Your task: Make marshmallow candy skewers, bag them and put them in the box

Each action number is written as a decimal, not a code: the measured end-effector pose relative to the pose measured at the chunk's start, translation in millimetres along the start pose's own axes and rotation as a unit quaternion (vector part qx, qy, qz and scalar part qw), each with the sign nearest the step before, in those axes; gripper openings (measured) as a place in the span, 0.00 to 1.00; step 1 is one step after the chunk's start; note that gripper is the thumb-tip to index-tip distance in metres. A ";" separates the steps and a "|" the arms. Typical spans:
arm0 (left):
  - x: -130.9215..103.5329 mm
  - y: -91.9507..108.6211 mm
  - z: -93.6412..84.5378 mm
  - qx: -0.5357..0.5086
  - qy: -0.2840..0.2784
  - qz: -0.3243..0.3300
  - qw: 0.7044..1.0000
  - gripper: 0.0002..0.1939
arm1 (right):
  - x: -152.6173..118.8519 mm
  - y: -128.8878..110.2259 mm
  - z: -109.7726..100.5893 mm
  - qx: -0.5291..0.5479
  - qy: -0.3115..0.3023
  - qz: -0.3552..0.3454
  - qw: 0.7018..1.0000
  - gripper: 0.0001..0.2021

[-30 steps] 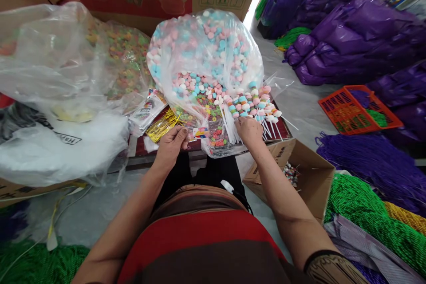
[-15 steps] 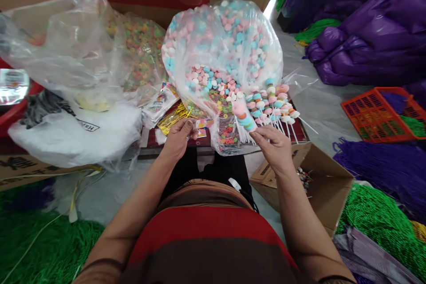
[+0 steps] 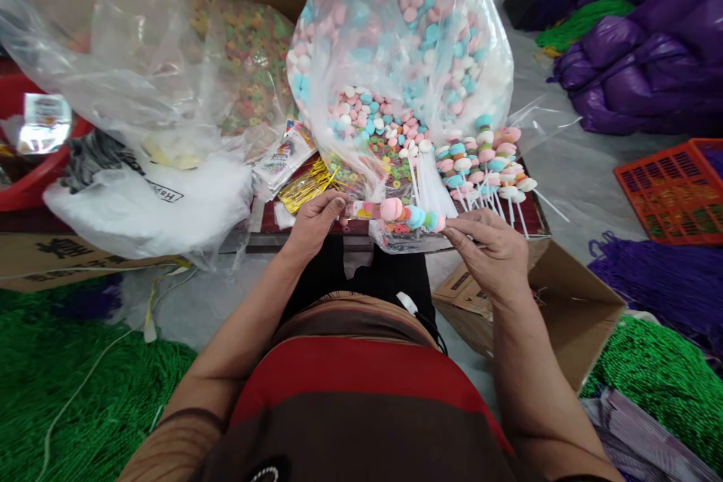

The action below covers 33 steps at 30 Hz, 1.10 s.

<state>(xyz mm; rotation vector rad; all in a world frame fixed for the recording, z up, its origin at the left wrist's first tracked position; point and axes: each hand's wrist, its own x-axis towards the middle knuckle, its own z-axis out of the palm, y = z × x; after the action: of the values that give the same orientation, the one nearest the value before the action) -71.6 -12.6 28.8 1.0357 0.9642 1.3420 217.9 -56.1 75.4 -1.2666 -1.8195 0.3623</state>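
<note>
Both forearms reach forward from the body, 1 on each side, hands meeting low over the front edge of the dark red table (image 3: 535, 217). Left hand (image 3: 316, 226): back up, thumb and index together, clamped on the end of a small printed label (image 3: 358, 209); other fingers curled under, partly hidden. Right hand (image 3: 490, 247): turned inward, thumb below and fingers above, tips closed on the right end of a candy skewer (image 3: 415, 217). Both wrists about level, roughly straight.

Candy skewer: in the air between the 2 hands, near horizontal, tilted slightly down to the right. Pink end piece right at the right fingertips; blue, green and orange pieces mid-length; big pink piece toward the left. Left end is by the label, just short of the left fingertips; touching or overlapping, cannot tell. Stick not visible, likely hidden by the right fingers.

Around the hands: gold ties (image 3: 308, 184) just beyond the left hand, packets (image 3: 285, 158) next to them. White sticks (image 3: 434, 192) bunched just behind the skewer. Loaded skewers (image 3: 480, 166) piled beyond the right hand, stick ends toward the person. Large clear bag of pink, blue and white candies (image 3: 395, 45) farther back. Cardboard box (image 3: 581, 309) open below, near the right forearm.
</note>
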 end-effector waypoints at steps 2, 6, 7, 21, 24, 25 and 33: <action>-0.4 0.0 -0.4 0.023 0.002 0.009 1.000 0.24 | 0.4 1.3 -1.2 -0.034 0.003 -0.013 0.999 0.05; -1.2 2.3 -1.7 0.089 -0.018 0.040 0.995 0.23 | 0.2 3.4 -3.6 -0.085 -0.001 -0.033 0.996 0.05; -1.2 3.0 -2.5 0.108 -0.025 0.052 0.992 0.23 | 0.0 3.6 -4.2 -0.093 -0.005 -0.035 0.995 0.05; 0.1 8.6 -12.1 0.188 -0.047 0.130 0.972 0.21 | -6.8 14.4 -3.9 -0.113 -0.051 -0.018 0.992 0.10; -1.5 6.1 -9.4 0.155 -0.025 0.098 0.983 0.22 | -9.0 10.8 -2.1 -0.067 -0.038 0.019 0.997 0.08; -2.0 4.7 -8.5 0.139 -0.022 0.085 0.986 0.22 | -9.4 9.7 -1.1 -0.054 -0.034 0.029 0.998 0.07; -2.3 -4.2 -7.9 0.031 -0.018 0.031 0.999 0.21 | -12.1 5.2 2.8 0.045 -0.027 0.095 0.994 0.05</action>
<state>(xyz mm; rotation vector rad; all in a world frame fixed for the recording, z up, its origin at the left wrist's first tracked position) -78.1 -14.5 22.5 1.1410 0.9592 1.3478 220.3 -63.7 64.5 -1.3811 -1.7122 0.5830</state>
